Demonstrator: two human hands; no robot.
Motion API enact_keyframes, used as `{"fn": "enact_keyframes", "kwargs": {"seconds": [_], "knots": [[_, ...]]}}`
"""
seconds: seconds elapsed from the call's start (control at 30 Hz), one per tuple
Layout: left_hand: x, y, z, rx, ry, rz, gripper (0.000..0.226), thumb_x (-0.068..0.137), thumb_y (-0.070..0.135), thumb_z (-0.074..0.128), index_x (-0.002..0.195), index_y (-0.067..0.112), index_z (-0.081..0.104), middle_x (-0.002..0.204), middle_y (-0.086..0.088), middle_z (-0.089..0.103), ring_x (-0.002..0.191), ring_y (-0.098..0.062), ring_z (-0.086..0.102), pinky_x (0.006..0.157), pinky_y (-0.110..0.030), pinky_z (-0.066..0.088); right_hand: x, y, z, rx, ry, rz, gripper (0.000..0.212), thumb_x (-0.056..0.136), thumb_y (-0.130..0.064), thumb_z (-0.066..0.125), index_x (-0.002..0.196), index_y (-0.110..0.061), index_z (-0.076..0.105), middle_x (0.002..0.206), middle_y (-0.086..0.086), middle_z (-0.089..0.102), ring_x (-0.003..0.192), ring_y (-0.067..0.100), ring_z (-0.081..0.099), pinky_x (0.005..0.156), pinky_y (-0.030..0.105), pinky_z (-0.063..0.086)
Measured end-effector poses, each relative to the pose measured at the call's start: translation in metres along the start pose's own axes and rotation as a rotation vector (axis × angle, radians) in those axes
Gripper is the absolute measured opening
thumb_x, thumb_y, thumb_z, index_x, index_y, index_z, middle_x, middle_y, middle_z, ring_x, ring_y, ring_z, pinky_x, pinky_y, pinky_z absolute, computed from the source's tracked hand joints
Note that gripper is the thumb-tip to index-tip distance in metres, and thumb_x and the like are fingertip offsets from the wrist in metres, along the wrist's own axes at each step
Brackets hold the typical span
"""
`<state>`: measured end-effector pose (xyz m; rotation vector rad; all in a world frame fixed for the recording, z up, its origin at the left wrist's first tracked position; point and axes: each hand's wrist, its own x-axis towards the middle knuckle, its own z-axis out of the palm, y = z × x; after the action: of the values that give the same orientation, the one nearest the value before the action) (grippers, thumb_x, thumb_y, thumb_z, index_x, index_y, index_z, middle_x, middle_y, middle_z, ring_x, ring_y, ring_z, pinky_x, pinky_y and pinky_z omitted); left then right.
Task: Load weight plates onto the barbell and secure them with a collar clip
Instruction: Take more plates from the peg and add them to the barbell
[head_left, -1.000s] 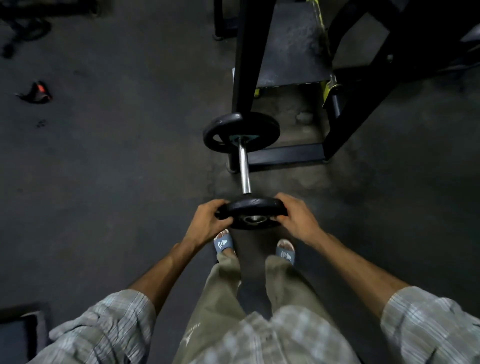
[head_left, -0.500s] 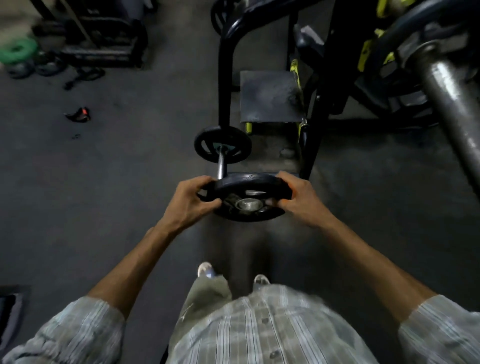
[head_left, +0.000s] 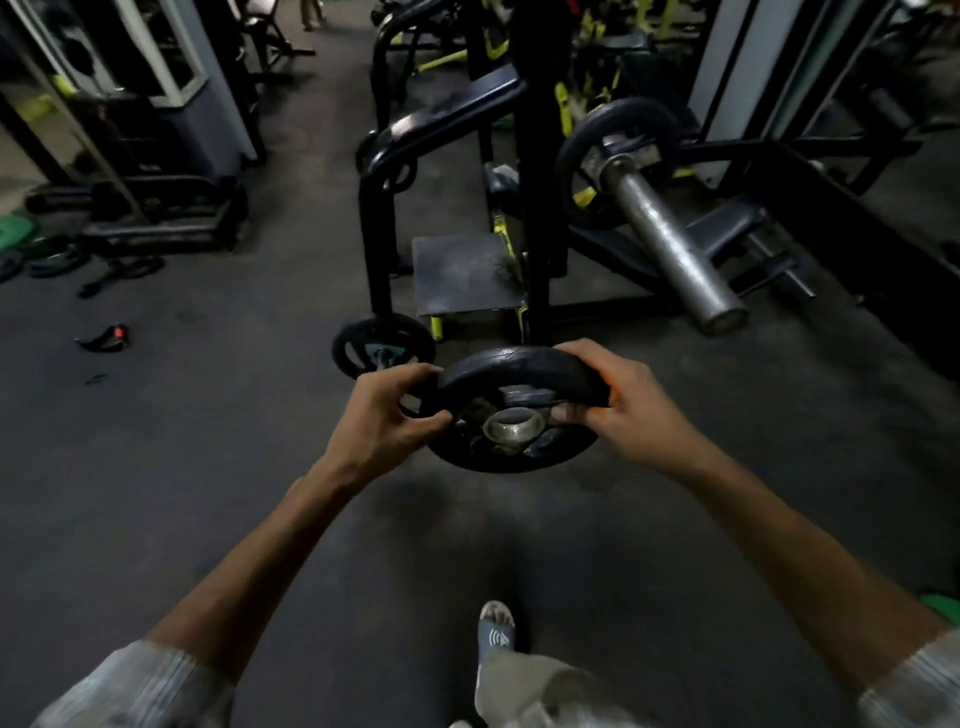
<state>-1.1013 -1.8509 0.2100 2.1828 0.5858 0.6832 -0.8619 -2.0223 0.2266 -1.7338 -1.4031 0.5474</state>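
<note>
Above the gym floor (head_left: 156, 467), in front of the person's chest, a black weight plate (head_left: 511, 408) hangs between two hands. It is tipped so that its face and steel-lined centre hole (head_left: 513, 423) look back toward the person, which probably lets them keep the hole in sight for lining it up. The left hand (head_left: 387, 413) is curled round the plate's left rim, thumb on the near face and fingers wrapped behind. The right hand (head_left: 621, 402) clamps the right rim the same way, its fingers hooked through one of the plate's cut-outs. Gripping opposite edges shares the load and keeps the disc from swinging.

Up and to the right, the barbell sleeve (head_left: 670, 244) juts toward the camera from a rack, bare along most of its length, with one loaded plate (head_left: 623, 161) seated against its inner collar. The held plate sits lower than the sleeve's end (head_left: 722, 317) and to its left, well apart from it, so it is not yet threaded on.

Farther off on the floor, just beyond the left hand, another plate (head_left: 382, 345) rests on a short bar. A small black and red item (head_left: 106, 336), possibly a collar clip, lies toward the floor's left edge; it cannot be told for certain.

The likely next need is raising the plate, turning its hole toward the sleeve's end and sliding it on.
</note>
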Motion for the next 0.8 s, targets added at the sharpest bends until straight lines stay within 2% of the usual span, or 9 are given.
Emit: {"fn": "enact_keyframes", "kwargs": {"seconds": [0.07,0.23,0.3,0.4,0.5,0.57,0.63,0.7,0.8], "knots": [[-0.001,0.014,0.006,-0.017,-0.01,0.008,0.033,0.083,0.009,0.075,0.115,0.015,0.072,0.103,0.004,0.073,0.094,-0.008,0.072,0.076,-0.031,0.063,-0.011,-0.003,-0.014,-0.013,0.005,-0.019,0.055,0.081,-0.008,0.085,0.126,-0.029,0.062,0.108,-0.004,0.073,0.106,0.015,0.07,0.096,0.047,0.056],[-0.002,0.062,0.043,-0.069,-0.01,0.067,0.034,0.083,0.005,0.076,0.109,0.025,0.069,0.097,0.008,0.073,0.089,-0.007,0.073,0.072,-0.024,0.062,-0.051,-0.002,-0.06,-0.062,0.035,-0.042,0.056,0.083,-0.008,0.084,0.13,-0.029,0.061,0.111,-0.004,0.072,0.108,0.015,0.07,0.095,0.05,0.055],[0.006,0.079,0.061,-0.069,0.004,0.082,0.031,0.081,0.004,0.076,0.107,0.023,0.072,0.094,0.007,0.075,0.086,-0.005,0.073,0.071,-0.024,0.06,-0.064,0.007,-0.084,-0.054,0.05,-0.065,0.057,0.084,-0.007,0.083,0.132,-0.027,0.061,0.114,-0.004,0.073,0.111,0.014,0.07,0.097,0.049,0.056],[0.023,0.101,0.085,-0.047,0.035,0.101,0.029,0.081,0.003,0.078,0.106,0.016,0.074,0.085,0.018,0.073,0.081,0.005,0.069,0.072,-0.02,0.056,-0.067,0.024,-0.119,-0.057,0.085,-0.127,0.058,0.083,-0.006,0.084,0.133,-0.023,0.061,0.115,-0.004,0.073,0.111,0.015,0.07,0.097,0.046,0.055],[0.042,0.125,0.108,-0.025,0.07,0.102,0.027,0.081,0.005,0.078,0.103,0.02,0.074,0.079,0.024,0.072,0.076,0.004,0.069,0.071,-0.027,0.061,-0.062,0.039,-0.155,-0.065,0.082,-0.159,0.061,0.082,-0.006,0.085,0.136,-0.02,0.06,0.116,-0.004,0.072,0.113,0.013,0.069,0.099,0.041,0.055],[0.052,0.139,0.12,-0.009,0.082,0.09,0.021,0.079,0.019,0.077,0.101,0.018,0.075,0.078,0.009,0.073,0.073,-0.011,0.072,0.071,-0.041,0.062,-0.058,0.049,-0.176,-0.052,0.078,-0.178,0.063,0.082,-0.006,0.085,0.138,-0.021,0.06,0.118,-0.006,0.071,0.116,0.009,0.067,0.1,0.033,0.054],[0.067,0.147,0.132,0.027,0.104,0.083,0.029,0.076,0.031,0.072,0.1,0.014,0.074,0.076,-0.013,0.068,0.069,-0.032,0.067,0.067,-0.052,0.058,-0.052,0.059,-0.196,-0.057,0.062,-0.203,0.063,0.083,-0.007,0.085,0.139,-0.021,0.059,0.12,-0.008,0.07,0.117,0.007,0.066,0.099,0.024,0.052],[0.078,0.155,0.141,0.036,0.12,0.065,0.027,0.076,0.029,0.071,0.098,0.014,0.074,0.076,-0.021,0.064,0.063,-0.028,0.06,0.065,-0.054,0.055,-0.044,0.068,-0.211,-0.073,0.055,-0.239,0.062,0.083,-0.007,0.085,0.138,-0.02,0.06,0.12,-0.008,0.07,0.117,0.007,0.066,0.099,0.023,0.05],[0.089,0.166,0.152,0.019,0.114,0.018,0.026,0.076,0.025,0.072,0.101,0.019,0.075,0.075,-0.021,0.065,0.062,-0.018,0.056,0.057,-0.047,0.052,-0.033,0.078,-0.226,-0.089,0.044,-0.259,0.061,0.082,-0.008,0.085,0.135,-0.023,0.06,0.119,-0.009,0.07,0.114,0.001,0.065,0.098,0.02,0.049]]}}
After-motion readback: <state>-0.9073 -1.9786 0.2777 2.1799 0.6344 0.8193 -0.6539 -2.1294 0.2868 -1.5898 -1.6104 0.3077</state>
